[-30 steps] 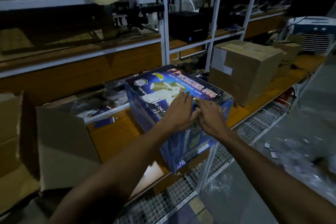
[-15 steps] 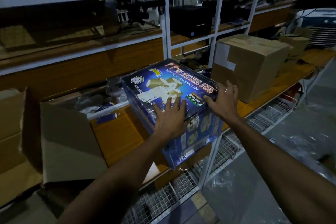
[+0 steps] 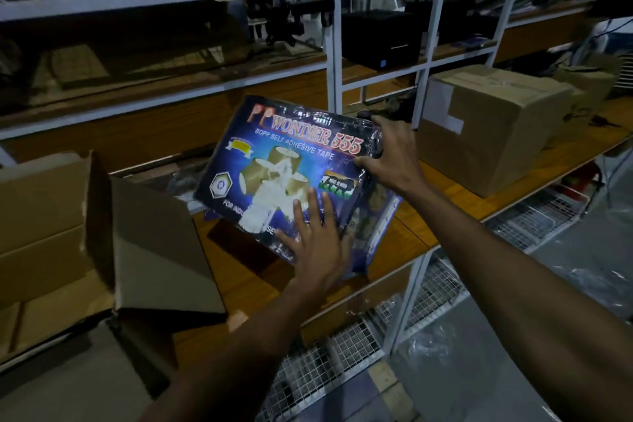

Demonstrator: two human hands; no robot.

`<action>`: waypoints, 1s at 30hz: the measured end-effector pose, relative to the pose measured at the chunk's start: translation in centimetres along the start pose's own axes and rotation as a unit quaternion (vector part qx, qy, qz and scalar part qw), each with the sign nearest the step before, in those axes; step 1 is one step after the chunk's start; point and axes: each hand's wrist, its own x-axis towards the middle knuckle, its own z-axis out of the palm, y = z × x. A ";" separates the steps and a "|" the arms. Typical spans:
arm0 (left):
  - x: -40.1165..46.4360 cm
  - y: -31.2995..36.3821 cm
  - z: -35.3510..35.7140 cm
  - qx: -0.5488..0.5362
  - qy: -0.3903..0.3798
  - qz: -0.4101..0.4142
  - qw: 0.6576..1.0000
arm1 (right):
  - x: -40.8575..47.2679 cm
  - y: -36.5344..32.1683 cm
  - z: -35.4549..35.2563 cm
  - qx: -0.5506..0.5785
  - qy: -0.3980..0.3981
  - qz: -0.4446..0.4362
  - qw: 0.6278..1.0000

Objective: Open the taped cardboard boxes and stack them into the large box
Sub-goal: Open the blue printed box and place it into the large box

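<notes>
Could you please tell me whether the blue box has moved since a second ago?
Yes. The blue box has been tipped up toward the person, printed face raised, lifting off the wooden shelf, with both hands on it.

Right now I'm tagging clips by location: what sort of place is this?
Probably a warehouse or stockroom: white metal shelving, a sealed cardboard box on the wooden bench, and a blue carton of adhesive tape.
</notes>
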 end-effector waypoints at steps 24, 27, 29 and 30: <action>8.8 -5.0 -1.8 0.163 0.009 0.023 0.986 | 3.7 4.8 3.0 -0.093 -0.107 -0.066 0.988; 9.9 -3.2 -1.3 0.154 0.000 -0.005 0.988 | 4.9 3.3 5.6 -0.054 -0.184 -0.114 0.975; 10.3 -2.7 -1.1 0.155 -0.002 -0.011 0.988 | 5.8 2.7 7.0 -0.046 -0.199 -0.140 0.969; 10.4 -2.7 -1.0 0.158 0.000 -0.011 0.987 | 6.5 2.4 7.6 -0.036 -0.200 -0.147 0.968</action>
